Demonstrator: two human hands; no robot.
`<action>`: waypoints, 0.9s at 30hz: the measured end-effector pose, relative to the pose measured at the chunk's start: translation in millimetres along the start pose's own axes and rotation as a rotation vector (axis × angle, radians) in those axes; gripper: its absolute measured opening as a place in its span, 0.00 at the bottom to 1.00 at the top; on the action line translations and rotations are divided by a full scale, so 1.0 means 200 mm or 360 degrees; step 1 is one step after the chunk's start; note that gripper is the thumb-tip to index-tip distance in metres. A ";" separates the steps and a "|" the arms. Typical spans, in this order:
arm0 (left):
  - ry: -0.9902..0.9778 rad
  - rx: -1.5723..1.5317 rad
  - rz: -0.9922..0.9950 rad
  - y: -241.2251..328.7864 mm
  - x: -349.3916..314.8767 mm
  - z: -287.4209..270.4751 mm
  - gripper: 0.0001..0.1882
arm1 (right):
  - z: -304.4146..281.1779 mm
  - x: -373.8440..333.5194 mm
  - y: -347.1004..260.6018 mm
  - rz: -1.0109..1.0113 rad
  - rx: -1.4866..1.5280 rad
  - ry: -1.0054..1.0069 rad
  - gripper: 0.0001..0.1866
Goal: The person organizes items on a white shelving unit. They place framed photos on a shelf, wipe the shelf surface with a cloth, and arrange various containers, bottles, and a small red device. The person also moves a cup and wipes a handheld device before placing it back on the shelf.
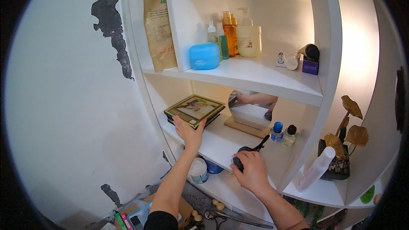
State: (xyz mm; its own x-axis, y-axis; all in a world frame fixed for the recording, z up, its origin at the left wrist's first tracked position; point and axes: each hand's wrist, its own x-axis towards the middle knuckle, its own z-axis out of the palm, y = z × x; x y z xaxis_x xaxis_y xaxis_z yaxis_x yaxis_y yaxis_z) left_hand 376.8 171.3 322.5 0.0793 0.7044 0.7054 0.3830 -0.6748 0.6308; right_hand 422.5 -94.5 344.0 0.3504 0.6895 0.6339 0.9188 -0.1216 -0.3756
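Note:
On the middle shelf at the left lies a stack of flat, gold-edged boxes, the top one with a picture on it. My left hand touches the stack's near edge, its fingers spread and not wrapped round it. Further right, my right hand is closed on a black object at the shelf's front edge. A dark strap-like end sticks out beyond the fingers; the palm hides the rest, so its kind is unclear. Behind it a round-edged mirror stands on a wooden base.
Two small bottles, one blue-capped and one black-capped, stand right of the mirror. The upper shelf holds a blue jar and several bottles. A white tub sits below. At right are a white bottle and a potted plant.

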 end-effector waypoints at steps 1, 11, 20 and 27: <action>0.0014 0.0029 0.0092 0.01 0.00 -0.01 0.51 | 0.00 0.00 0.00 0.0006 0.0000 -0.0003 0.16; -0.0042 0.0165 0.0292 0.04 0.00 -0.04 0.32 | 0.01 -0.01 0.01 -0.0026 0.0023 0.0060 0.16; 0.0243 0.0036 0.0504 0.14 -0.03 -0.14 0.29 | 0.01 0.00 -0.01 -0.0025 0.0031 0.0035 0.15; -0.0745 -0.0378 0.1255 0.33 -0.15 0.03 0.15 | 0.01 -0.02 0.02 -0.0041 0.0032 0.0083 0.16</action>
State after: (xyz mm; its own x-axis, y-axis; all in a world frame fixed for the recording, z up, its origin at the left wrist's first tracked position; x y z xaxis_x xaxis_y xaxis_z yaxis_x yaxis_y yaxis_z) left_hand 405.9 106.7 340.4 0.6163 0.0084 0.7875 -0.1316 -0.9848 0.1135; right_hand 423.8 -95.3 338.6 0.3363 0.6540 0.6777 0.9239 -0.0895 -0.3721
